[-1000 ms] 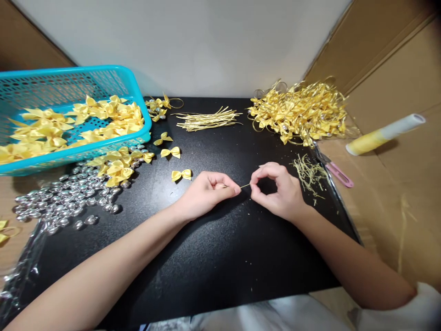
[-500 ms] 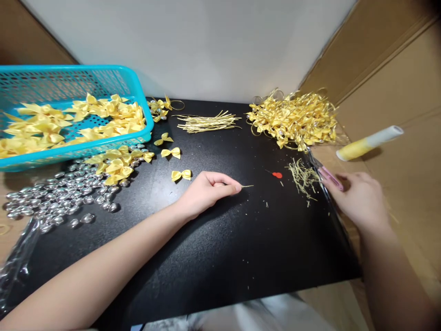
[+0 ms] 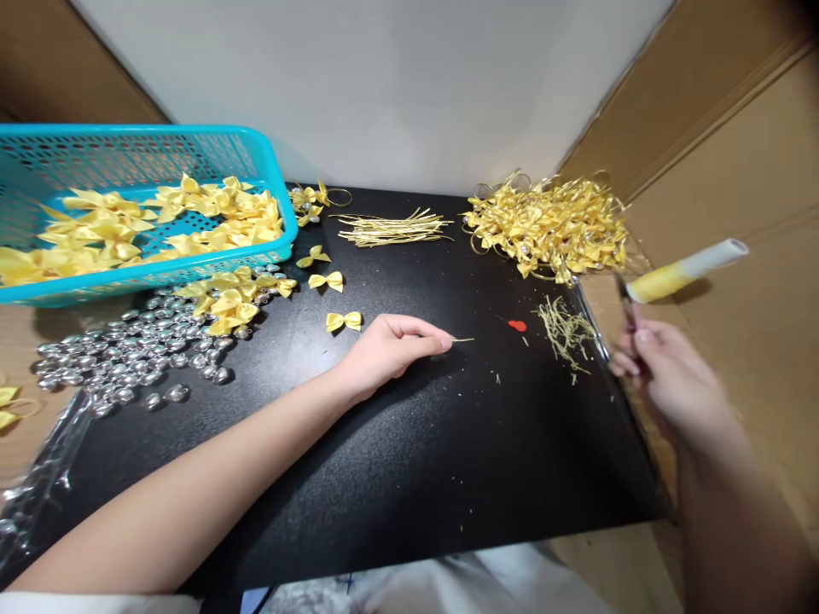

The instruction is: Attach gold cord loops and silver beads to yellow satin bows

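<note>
My left hand (image 3: 390,348) rests on the black mat (image 3: 397,460), its fingers pinched on a thin gold wire (image 3: 461,340) whose tip sticks out to the right. At the mat's right edge, my right hand (image 3: 665,375) is closed around small scissors with pink handles (image 3: 630,314), blurred by motion and raised off the mat. A small yellow bow (image 3: 344,321) lies just left of my left hand. A red speck (image 3: 517,325) sits on the mat between the hands.
A turquoise basket (image 3: 269,183) of yellow bows stands at the back left, with silver beads (image 3: 128,354) and loose bows in front. Gold wires (image 3: 393,228) lie at the back, finished bows (image 3: 550,226) at the back right, wire trimmings (image 3: 566,333) nearby, a yellow-white spool (image 3: 684,270) on cardboard.
My right hand let go of the wire, moved right to the mat's edge and picked up the pink-handled scissors. My left hand stayed put, still pinching the wire.
</note>
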Demonstrator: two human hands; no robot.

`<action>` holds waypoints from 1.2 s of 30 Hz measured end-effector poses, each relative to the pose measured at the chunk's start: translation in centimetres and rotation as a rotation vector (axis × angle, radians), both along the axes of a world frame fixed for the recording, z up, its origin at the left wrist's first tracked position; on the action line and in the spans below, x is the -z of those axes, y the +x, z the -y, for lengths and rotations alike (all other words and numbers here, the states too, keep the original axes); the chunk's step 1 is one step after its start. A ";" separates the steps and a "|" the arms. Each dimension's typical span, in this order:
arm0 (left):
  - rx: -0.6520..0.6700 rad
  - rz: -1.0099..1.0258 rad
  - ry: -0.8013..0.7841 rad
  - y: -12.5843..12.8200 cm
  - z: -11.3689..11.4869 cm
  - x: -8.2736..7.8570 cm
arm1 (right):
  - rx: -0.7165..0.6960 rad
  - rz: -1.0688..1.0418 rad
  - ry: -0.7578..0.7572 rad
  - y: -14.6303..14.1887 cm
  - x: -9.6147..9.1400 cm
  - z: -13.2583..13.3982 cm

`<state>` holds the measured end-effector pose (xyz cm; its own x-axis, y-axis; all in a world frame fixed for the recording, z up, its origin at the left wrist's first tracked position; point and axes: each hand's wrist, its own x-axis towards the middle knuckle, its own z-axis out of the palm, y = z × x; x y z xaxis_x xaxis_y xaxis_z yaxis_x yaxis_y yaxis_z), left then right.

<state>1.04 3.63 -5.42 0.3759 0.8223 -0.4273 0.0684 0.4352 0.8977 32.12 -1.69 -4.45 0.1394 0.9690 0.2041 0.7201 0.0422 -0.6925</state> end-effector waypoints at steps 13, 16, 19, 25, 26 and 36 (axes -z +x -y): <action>-0.050 0.029 -0.010 -0.1 0.1 0.2 | 0.045 -1.319 -0.816 -14.8 2.3 3.6; -0.089 0.054 -0.018 0.0 0.1 0.3 | 0.120 -1.353 -0.811 -15.1 2.1 4.1; -0.100 0.060 -0.011 0.1 0.2 0.2 | 0.126 -1.370 -0.817 -15.4 2.1 4.2; -0.081 0.040 0.008 0.1 0.3 0.1 | 0.094 -1.360 -0.780 -15.7 2.3 3.2; -0.078 0.038 0.009 0.1 0.3 0.1 | 0.094 -1.357 -0.772 -15.7 2.3 3.1; -0.051 0.018 0.018 0.0 0.3 0.1 | 0.086 -1.352 -0.749 -15.9 2.2 3.1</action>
<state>1.08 3.38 -5.53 0.3410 0.8478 -0.4062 0.0308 0.4218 0.9062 16.26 -4.77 -6.67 -0.1278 0.7678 -0.6278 -0.4570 -0.6074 -0.6498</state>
